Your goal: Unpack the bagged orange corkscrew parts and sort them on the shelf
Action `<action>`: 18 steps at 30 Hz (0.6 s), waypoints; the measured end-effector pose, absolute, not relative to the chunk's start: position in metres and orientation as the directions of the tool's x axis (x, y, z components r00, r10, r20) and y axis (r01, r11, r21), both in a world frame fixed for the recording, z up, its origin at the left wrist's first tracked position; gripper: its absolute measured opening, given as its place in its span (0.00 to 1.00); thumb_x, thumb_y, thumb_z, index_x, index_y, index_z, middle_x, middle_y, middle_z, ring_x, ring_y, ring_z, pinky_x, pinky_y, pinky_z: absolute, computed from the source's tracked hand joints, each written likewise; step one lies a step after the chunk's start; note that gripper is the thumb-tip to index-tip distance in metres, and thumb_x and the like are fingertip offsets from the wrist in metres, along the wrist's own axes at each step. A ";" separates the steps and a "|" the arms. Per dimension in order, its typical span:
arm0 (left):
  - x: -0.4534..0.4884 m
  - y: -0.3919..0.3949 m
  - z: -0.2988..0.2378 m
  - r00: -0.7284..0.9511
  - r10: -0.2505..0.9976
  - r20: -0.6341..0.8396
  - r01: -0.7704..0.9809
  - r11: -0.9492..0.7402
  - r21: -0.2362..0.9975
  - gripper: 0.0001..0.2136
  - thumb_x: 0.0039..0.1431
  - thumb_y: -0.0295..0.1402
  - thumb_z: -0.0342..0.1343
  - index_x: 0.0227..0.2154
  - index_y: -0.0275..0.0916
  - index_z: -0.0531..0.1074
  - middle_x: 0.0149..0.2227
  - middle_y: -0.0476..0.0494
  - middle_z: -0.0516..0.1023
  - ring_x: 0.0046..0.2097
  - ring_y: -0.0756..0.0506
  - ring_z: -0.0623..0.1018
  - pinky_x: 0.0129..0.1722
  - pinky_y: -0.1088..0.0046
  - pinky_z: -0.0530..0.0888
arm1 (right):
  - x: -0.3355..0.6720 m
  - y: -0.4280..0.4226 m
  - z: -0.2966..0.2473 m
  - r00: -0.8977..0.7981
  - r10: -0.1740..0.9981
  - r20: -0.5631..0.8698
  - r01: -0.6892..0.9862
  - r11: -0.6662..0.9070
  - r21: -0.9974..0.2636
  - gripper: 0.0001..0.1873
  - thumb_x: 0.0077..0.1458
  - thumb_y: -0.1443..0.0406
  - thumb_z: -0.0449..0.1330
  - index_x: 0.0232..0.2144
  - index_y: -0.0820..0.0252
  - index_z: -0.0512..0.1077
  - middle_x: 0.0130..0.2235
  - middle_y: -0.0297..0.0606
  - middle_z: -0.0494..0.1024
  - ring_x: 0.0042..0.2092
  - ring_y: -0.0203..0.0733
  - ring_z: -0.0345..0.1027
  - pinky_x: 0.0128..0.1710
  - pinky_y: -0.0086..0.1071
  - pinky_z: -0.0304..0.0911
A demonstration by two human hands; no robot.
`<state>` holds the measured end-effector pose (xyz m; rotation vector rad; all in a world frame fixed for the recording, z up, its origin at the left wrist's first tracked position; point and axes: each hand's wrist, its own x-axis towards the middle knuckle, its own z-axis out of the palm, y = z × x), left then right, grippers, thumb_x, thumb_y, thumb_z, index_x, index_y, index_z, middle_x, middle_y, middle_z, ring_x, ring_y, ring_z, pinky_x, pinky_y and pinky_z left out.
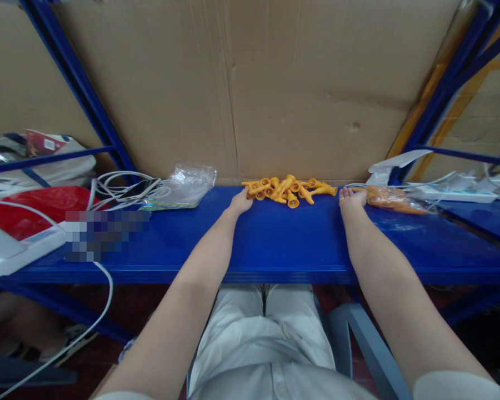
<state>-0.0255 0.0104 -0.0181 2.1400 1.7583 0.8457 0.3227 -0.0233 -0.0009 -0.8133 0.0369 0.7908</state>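
Note:
A loose pile of small yellow-orange plastic pieces [280, 190] lies at the back of the blue table [291, 244]. Several have flared, cup-like round ends and bent stems, like little horns. At the pile's left end rests my left hand [240, 201], its fingers reaching against the outermost pieces and partly hidden. Just beyond the pile's right end, my right hand [351, 198] lies on the table with its palm turned inward and fingers stretched out; nothing shows in it. Touching or close behind that hand is a clear bag of orange pieces [394, 200].
Cardboard [300, 94] stands upright along the back, between blue metal posts [79, 83]. On the left are coiled white cables [120, 180], a clear plastic bag [187, 186], a red bag [33, 208] and a power strip [29, 250]. Another power strip [456, 193] lies right.

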 end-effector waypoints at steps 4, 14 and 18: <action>-0.027 0.011 -0.018 0.109 0.955 0.274 0.811 -0.245 0.532 0.23 0.62 0.27 0.54 0.60 0.39 0.71 0.59 0.40 0.77 0.64 0.41 0.72 0.63 0.71 0.66 | 0.329 -0.028 0.001 0.706 0.608 -0.362 -0.691 0.481 -0.540 0.21 0.72 0.55 0.38 0.48 0.57 0.67 0.46 0.38 0.75 0.31 0.27 0.72 0.29 0.21 0.71; -0.027 0.009 -0.015 0.100 0.962 0.255 0.824 -0.224 0.520 0.27 0.61 0.27 0.54 0.64 0.38 0.67 0.62 0.38 0.74 0.65 0.40 0.72 0.64 0.69 0.65 | 0.341 -0.033 0.005 0.714 0.580 -0.392 -0.692 0.503 -0.518 0.21 0.71 0.62 0.35 0.40 0.53 0.68 0.39 0.35 0.72 0.28 0.27 0.70 0.25 0.19 0.67; -0.026 0.008 -0.014 0.095 0.965 0.244 0.826 -0.213 0.522 0.27 0.62 0.27 0.53 0.64 0.36 0.66 0.63 0.36 0.73 0.65 0.41 0.72 0.62 0.72 0.66 | 0.341 -0.032 0.004 0.724 0.552 -0.414 -0.681 0.479 -0.554 0.19 0.68 0.66 0.38 0.36 0.55 0.67 0.39 0.35 0.73 0.27 0.26 0.69 0.26 0.20 0.68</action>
